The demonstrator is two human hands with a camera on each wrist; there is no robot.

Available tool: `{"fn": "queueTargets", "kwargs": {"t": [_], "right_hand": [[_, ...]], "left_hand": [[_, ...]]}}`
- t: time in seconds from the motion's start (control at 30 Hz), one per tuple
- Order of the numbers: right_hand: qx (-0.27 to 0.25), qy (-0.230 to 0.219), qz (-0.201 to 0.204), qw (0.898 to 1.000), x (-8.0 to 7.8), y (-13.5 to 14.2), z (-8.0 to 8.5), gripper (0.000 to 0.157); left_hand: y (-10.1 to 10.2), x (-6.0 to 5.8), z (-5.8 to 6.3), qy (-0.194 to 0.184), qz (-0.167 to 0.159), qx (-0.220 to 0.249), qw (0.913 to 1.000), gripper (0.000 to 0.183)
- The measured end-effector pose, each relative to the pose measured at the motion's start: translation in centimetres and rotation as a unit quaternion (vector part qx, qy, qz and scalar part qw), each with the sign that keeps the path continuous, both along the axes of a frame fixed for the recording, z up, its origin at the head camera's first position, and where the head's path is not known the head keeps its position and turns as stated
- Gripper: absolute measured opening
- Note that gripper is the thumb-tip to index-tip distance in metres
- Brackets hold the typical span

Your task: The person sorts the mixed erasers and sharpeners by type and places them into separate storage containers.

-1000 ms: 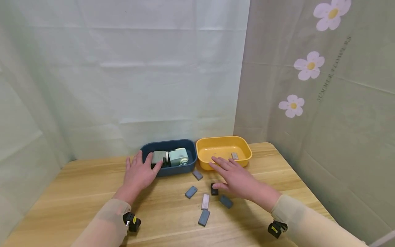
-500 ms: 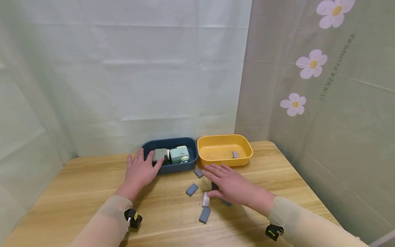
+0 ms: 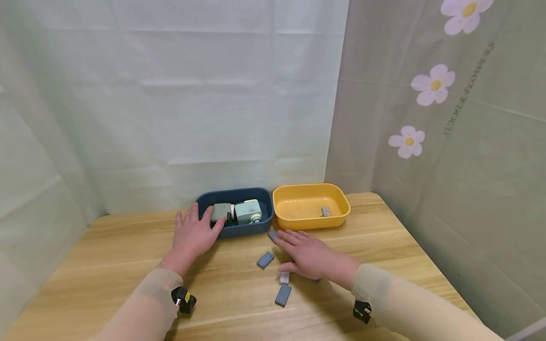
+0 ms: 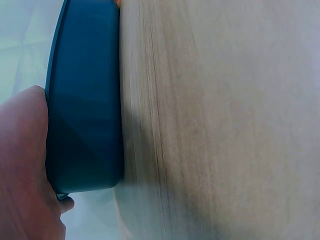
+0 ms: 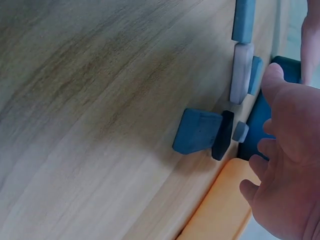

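My left hand [image 3: 194, 239] rests on the left end of the dark blue bin [image 3: 245, 230], fingers spread over its rim. The left wrist view shows that hand against the bin's wall [image 4: 85, 100]. My right hand [image 3: 313, 255], palm down with fingers extended, hovers above several small rectangular blocks on the table and holds nothing. Nearest it are a whitish block [image 3: 284, 278], a blue-grey block [image 3: 283, 295] and another blue-grey block [image 3: 265, 260]. A black block [image 5: 223, 135] and a bluish block [image 5: 197, 131], largely hidden in the head view, show in the right wrist view.
A yellow bin [image 3: 309, 223] stands right of the blue one, with a small grey block [image 3: 326, 211] inside. The blue bin holds a grey boxy thing [image 3: 222, 211] and a pale green boxy thing [image 3: 248, 211]. Cloth walls border the wooden table [image 3: 230, 303] behind and at the sides.
My right hand has moved left and slightly down from beside the yellow bin, and covers the black block in the head view. The left hand stays on the blue bin.
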State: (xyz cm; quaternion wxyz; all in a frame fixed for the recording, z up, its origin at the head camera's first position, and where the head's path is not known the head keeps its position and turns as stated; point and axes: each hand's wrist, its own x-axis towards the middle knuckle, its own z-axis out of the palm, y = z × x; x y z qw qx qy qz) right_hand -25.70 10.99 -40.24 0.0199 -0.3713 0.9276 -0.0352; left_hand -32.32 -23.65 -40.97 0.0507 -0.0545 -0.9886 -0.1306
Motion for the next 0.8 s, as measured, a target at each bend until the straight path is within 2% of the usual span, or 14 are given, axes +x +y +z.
{"fn": "queueTargets", "kwargs": {"t": [0.1, 0.33, 0.8], "right_hand": [[-0.002, -0.005, -0.001, 1.000, 0.0, -0.1, -0.1, 0.078], [0.005, 0.010, -0.006, 1.000, -0.7, -0.2, -1.5, 0.081], [0.018, -0.023, -0.014, 0.999, -0.3, -0.2, -1.1, 0.078]], "left_hand": [[0.0, 0.2, 0.1, -0.001, 0.000, 0.002, 1.0000, 0.085], [0.0, 0.0, 0.0, 0.002, -0.003, 0.004, 1.0000, 0.084], [0.2, 0.4, -0.1, -0.001, 0.001, 0.003, 1.0000, 0.085]]}}
